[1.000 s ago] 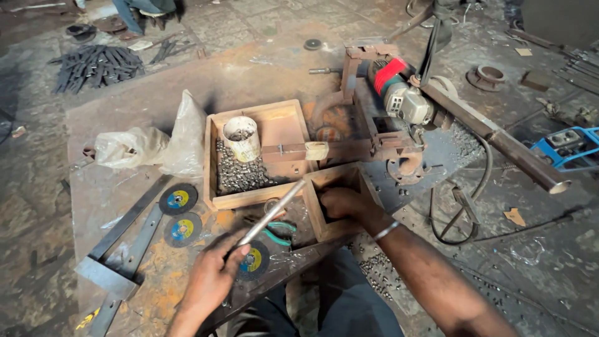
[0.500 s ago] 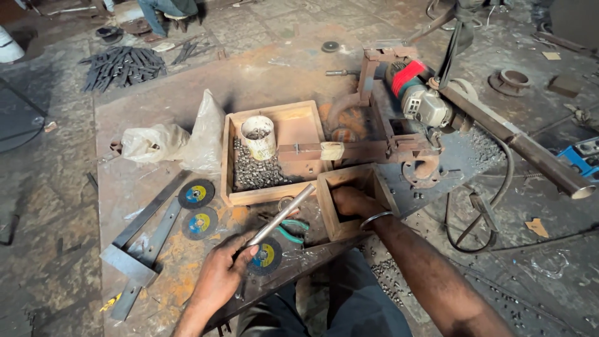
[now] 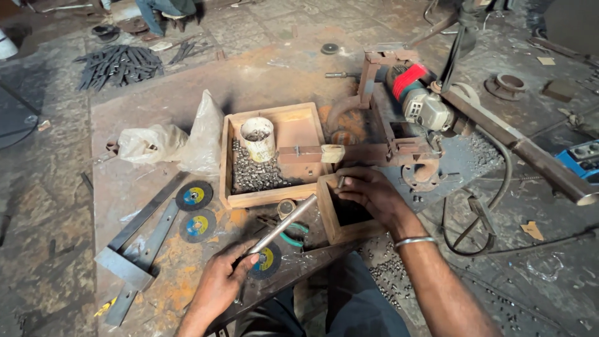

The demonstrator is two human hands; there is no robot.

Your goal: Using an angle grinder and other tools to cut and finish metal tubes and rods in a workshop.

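1. Left hand [image 3: 219, 284], lower centre-left of the frame: closed around the lower end of a long grey metal rod [image 3: 284, 223]; the rod slants up and to the right, its upper end reaching the near wall of a small open wooden box [image 3: 329, 215].
2. Right hand [image 3: 373, 193], centre of the frame: fingers curled over the far rim of the small box; a small dark piece appears pinched at the fingertips, though what it is cannot be told; a silver bangle [image 3: 414, 240] sits on the wrist.
3. Large shallow wooden tray [image 3: 296, 118], just upper left of the small box: its left half is filled with small grey metal pieces [image 3: 253, 176]; a worn white tin cup [image 3: 258, 138] stands upright in it.
4. Three round cutting discs with blue and yellow labels [image 3: 194, 196], left of the rod, lie flat on the rusty steel work plate [image 3: 156, 100]; the nearest disc lies partly under the left hand.
5. Green-handled pliers [image 3: 290, 237] lie beneath the rod.
6. Red and grey angle grinder [image 3: 421, 103], upper right, mounted in a rusty metal frame.
7. Crumpled white plastic bag [image 3: 171, 142], left of the tray.
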